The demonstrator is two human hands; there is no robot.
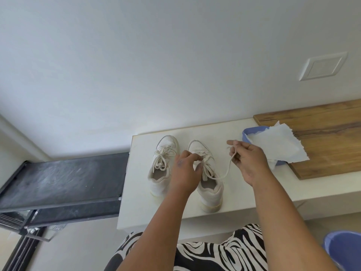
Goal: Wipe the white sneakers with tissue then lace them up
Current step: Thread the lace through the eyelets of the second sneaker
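- A zebra-print garment (205,255) is seen nearest the camera, below the white worktop (244,194).
- The right sneaker (207,177), heel toward the camera, is set on the worktop; its lace (224,174) is drawn out to the right.
- The lace end is pinched in the curled fingers of the right hand (248,161).
- The laces over the right sneaker's tongue are gripped by the left hand (185,169).
- The left sneaker (162,165), already tied, is placed just beside the right sneaker.
- Tissue (279,143) over a blue container (246,134) is seen beyond the right sneaker, beside a wooden board (328,137).
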